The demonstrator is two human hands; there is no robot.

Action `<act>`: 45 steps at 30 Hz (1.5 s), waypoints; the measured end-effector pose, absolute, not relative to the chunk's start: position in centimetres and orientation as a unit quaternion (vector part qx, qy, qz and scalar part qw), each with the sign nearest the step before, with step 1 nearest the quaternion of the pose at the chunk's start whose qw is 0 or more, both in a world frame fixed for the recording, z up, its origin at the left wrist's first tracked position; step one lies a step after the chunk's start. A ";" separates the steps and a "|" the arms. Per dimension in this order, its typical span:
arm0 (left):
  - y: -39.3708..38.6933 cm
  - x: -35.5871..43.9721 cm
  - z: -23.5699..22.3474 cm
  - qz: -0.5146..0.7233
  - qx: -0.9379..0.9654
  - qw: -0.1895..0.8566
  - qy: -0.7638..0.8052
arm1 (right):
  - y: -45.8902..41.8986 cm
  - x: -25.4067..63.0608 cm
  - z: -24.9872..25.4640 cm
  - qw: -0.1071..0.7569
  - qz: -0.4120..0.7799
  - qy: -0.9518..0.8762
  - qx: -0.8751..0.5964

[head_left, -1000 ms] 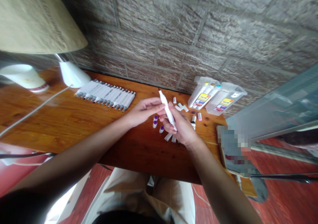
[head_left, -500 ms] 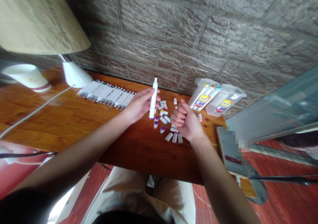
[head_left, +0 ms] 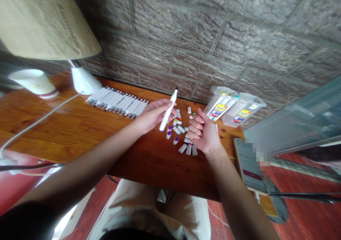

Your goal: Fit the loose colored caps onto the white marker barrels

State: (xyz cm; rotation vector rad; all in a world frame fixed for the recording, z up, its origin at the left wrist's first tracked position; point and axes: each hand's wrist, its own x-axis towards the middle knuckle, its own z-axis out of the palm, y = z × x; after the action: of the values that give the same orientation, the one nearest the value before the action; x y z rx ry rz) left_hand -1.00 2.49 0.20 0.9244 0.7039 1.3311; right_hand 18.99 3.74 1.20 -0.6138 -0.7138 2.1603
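More safely gripped the white marker point(head_left: 168, 111) in the left hand point(head_left: 149, 115), pointed its dark tip point(head_left: 176, 88) to the far side, and closed the right hand point(head_left: 206, 133), with any contents hidden.

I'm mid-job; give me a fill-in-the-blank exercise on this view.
The white marker is in the ____ hand.
Three white caps right of its lower end show ____ tops.
The lamp stands between the marker row and the white ____.
The clear containers by the wall number ____.
Missing: left; purple; cup; two.
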 end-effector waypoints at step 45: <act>2.3 -0.8 -0.1 0.531 0.436 0.655 0.313 | 3.1 20.7 1.2 0.399 0.869 -0.284 0.069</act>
State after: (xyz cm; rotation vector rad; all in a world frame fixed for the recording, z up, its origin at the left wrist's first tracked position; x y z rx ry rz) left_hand -0.81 2.31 -0.11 0.9877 0.7106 1.2046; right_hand 20.69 3.11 1.22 0.1750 -0.7178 2.1992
